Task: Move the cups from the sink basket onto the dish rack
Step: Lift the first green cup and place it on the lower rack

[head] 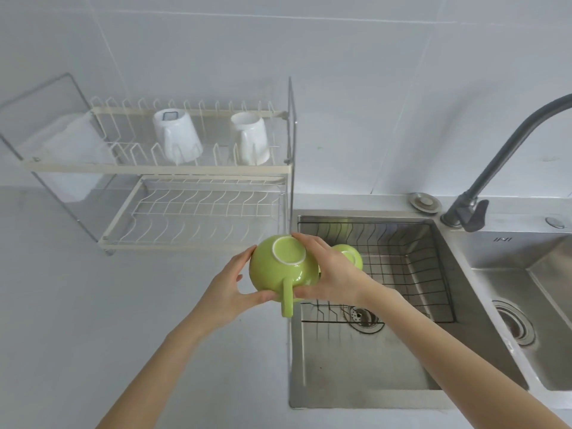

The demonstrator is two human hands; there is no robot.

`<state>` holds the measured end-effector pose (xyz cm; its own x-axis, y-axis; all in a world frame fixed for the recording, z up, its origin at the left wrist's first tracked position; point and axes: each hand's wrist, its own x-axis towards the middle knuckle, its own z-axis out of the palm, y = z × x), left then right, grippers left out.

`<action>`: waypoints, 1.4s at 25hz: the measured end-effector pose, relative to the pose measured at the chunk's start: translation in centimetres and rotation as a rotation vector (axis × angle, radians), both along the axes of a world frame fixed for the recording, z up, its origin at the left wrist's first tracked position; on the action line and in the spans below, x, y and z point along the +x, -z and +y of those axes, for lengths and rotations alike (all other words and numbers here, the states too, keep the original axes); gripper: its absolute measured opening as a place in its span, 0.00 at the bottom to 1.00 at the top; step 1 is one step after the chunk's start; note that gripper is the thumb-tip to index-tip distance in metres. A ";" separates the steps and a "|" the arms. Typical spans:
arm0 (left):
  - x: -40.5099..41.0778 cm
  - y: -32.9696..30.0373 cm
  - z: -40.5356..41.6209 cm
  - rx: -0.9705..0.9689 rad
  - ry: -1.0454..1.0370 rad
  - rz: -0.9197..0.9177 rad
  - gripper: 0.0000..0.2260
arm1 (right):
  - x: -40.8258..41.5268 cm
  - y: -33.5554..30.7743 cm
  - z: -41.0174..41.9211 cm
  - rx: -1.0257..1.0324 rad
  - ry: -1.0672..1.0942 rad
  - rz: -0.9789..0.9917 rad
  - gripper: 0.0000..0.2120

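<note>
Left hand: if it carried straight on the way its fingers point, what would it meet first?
The left hand points up and right and is already against the green cup that both hands hold. Past it, the line runs toward the right hand and the sink basket; depth is unclear.

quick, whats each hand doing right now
Left hand: closed on the left side of the upside-down green cup.
Right hand: closed on the right side of the same cup.

second green cup [351, 254] is mostly hidden behind the right hand [332, 274], and the faucet [507, 156] gets cut off at the right edge.
</note>
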<state>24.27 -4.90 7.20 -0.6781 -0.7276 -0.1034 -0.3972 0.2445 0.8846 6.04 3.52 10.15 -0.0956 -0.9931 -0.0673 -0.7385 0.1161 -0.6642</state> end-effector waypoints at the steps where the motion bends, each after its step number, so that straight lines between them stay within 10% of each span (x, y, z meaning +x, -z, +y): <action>1: 1.1 0.2 -0.7 -0.015 -0.010 -0.014 0.46 | 1.1 0.1 -0.9 0.006 -0.013 0.006 0.45; 35: -3.4 4.5 -19.3 -0.156 0.116 -0.321 0.42 | 1.6 2.8 -18.6 0.338 0.012 0.407 0.36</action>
<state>20.83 -24.16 2.67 -0.7082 -0.6714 -0.2181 -0.6100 0.4264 0.6679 7.64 -15.07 7.37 -0.1924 -0.9210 -0.3389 -0.9259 0.2847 -0.2483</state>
